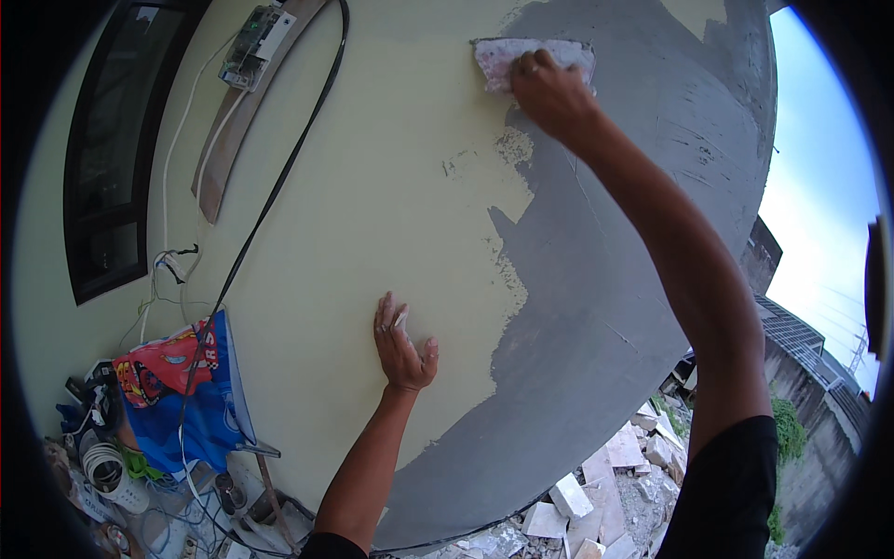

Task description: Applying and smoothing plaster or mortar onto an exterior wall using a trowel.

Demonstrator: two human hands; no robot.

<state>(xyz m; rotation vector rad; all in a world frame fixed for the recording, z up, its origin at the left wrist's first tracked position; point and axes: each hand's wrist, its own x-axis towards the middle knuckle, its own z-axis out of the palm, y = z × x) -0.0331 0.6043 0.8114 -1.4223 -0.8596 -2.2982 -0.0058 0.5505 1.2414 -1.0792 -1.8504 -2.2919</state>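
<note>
A wall fills most of the view, with a pale cream surface [326, 233] on the left and a grey coat [605, 279] on the right. High on the wall, my right hand [556, 91] grips a flat plastering trowel [491, 63], whitish-pink and smeared. The trowel lies against the wall where cream and grey meet, partly covered by my fingers. Lower and to the left, my left hand [402, 347] is empty, its fingers stretched out and held at the cream surface; whether the palm presses on it I cannot tell. Whitish smears show on its fingers.
A black cable [279, 177] hangs across the wall's left side, near an electrical box [256, 47] on a board. A dark-framed window [116, 140] stands beyond. Red-and-blue cloth [186, 401] and clutter sit lower left. Broken rubble [568, 498] lies below right.
</note>
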